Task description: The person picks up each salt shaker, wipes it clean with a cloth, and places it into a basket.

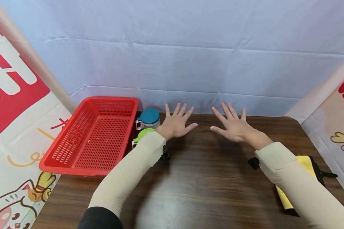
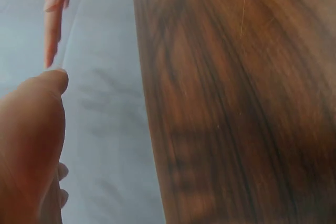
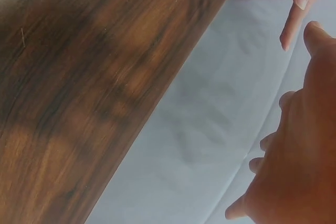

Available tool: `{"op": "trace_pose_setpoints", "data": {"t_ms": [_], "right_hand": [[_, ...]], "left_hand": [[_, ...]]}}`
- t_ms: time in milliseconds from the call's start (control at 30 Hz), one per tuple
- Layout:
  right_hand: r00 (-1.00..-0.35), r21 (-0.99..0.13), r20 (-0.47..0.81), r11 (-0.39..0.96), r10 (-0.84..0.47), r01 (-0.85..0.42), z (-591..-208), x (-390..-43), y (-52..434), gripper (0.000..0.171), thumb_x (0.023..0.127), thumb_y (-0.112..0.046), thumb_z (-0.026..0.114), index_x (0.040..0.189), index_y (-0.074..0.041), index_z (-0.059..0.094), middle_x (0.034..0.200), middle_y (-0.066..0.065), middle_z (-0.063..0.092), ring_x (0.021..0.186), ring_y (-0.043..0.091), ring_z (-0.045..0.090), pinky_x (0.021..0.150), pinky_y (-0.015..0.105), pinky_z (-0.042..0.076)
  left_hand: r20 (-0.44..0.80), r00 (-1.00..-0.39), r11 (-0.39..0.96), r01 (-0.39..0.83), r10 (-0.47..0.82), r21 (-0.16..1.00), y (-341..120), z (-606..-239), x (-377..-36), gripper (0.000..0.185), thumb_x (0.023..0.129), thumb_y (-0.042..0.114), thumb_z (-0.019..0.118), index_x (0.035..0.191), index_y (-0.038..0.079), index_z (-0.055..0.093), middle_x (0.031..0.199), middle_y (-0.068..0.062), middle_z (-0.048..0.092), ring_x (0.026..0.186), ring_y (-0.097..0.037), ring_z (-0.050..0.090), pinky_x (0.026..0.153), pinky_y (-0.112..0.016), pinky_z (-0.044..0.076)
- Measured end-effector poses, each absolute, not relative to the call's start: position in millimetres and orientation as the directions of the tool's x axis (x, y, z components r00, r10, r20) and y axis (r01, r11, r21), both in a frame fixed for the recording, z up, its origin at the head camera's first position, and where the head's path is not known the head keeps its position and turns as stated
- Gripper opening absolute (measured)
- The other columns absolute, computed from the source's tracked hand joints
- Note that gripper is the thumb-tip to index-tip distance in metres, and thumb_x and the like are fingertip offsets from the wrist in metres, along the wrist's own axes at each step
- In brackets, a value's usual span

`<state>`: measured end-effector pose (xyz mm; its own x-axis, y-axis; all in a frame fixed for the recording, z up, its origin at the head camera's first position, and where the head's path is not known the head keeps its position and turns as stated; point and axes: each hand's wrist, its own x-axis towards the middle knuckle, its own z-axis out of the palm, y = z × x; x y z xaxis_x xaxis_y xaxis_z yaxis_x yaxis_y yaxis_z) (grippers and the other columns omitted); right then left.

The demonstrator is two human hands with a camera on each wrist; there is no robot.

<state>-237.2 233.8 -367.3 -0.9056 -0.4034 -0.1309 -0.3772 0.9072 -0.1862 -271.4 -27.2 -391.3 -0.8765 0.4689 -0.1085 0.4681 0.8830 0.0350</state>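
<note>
Both hands hover spread, fingers straight, near the table's (image 1: pixel 206 178) far edge, holding nothing: left hand (image 1: pixel 176 122) just right of the blue-lidded jar (image 1: pixel 149 118), right hand (image 1: pixel 232 125) beside it, over open wood.

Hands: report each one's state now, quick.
Left hand: open, fingers spread, holding nothing.
Right hand: open, fingers spread, holding nothing.
</note>
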Motion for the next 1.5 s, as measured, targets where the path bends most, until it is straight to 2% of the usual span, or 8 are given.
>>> {"op": "trace_pose_setpoints", "data": {"t_ms": [567, 767, 1100, 1200, 1333, 1500], "right_hand": [[-0.887, -0.185, -0.147, 0.893, -0.437, -0.409, -365.3, -213.1, 240.0, 0.084, 0.101, -0.065, 0.039, 0.164, -0.023, 0.002, 0.167, 0.019, -0.012, 0.153, 0.043, -0.012, 0.103, 0.079, -0.016], [-0.889, -0.188, -0.134, 0.892, -0.437, -0.410, -364.4, -202.6, 245.2, 0.083, 0.102, -0.063, 0.042, 0.164, -0.021, 0.006, 0.168, 0.021, -0.009, 0.153, 0.044, -0.008, 0.104, 0.080, -0.014], [-0.895, -0.199, -0.137, 0.897, -0.424, -0.394, -371.3, -192.3, 259.4, 0.084, 0.101, -0.062, 0.044, 0.164, -0.024, 0.003, 0.168, 0.020, -0.009, 0.153, 0.044, -0.007, 0.103, 0.080, -0.014], [-0.899, -0.202, -0.140, 0.901, -0.415, -0.384, -372.7, -187.6, 263.6, 0.084, 0.101, -0.062, 0.045, 0.164, -0.025, 0.003, 0.168, 0.020, -0.008, 0.153, 0.045, -0.006, 0.103, 0.080, -0.014], [-0.904, -0.208, -0.133, 0.903, -0.406, -0.375, -375.6, -181.4, 271.2, 0.085, 0.101, -0.061, 0.046, 0.164, -0.025, 0.003, 0.168, 0.021, -0.006, 0.152, 0.046, -0.005, 0.103, 0.081, -0.014], [-0.913, -0.214, -0.117, 0.907, -0.392, -0.362, -380.6, -174.6, 283.3, 0.085, 0.101, -0.059, 0.048, 0.164, -0.024, 0.003, 0.167, 0.023, -0.005, 0.152, 0.047, -0.004, 0.103, 0.081, -0.013]], "left_hand": [[-0.065, -0.860, 0.861, 0.508, 0.506, -0.018, -38.3, -396.0, -232.8, 0.078, 0.100, 0.071, 0.022, 0.163, 0.030, 0.001, 0.170, -0.004, 0.000, 0.156, -0.028, -0.003, 0.115, -0.071, -0.003], [-0.046, -0.847, 0.848, 0.529, 0.529, 0.016, -42.7, -397.8, -218.0, 0.078, 0.101, 0.069, 0.025, 0.164, 0.028, 0.003, 0.170, -0.005, 0.000, 0.156, -0.028, -0.003, 0.115, -0.071, -0.005], [0.014, -0.836, 0.833, 0.547, 0.548, 0.076, -55.4, -400.0, -199.3, 0.077, 0.102, 0.067, 0.029, 0.164, 0.026, 0.006, 0.170, -0.006, 0.002, 0.156, -0.029, -0.002, 0.115, -0.072, -0.003], [0.033, -0.842, 0.839, 0.539, 0.538, 0.076, -62.6, -399.9, -193.7, 0.078, 0.102, 0.066, 0.030, 0.164, 0.025, 0.007, 0.170, -0.007, 0.004, 0.156, -0.030, 0.000, 0.115, -0.071, -0.003], [0.083, -0.863, 0.863, 0.503, 0.498, 0.046, -72.8, -402.6, -186.8, 0.078, 0.102, 0.066, 0.030, 0.164, 0.023, 0.009, 0.170, -0.008, 0.009, 0.156, -0.031, 0.008, 0.116, -0.071, 0.004], [0.146, -0.875, 0.874, 0.476, 0.461, 0.092, -83.6, -408.4, -178.3, 0.079, 0.102, 0.063, 0.034, 0.164, 0.018, 0.015, 0.168, -0.012, 0.016, 0.154, -0.036, 0.015, 0.116, -0.071, 0.007]]}}
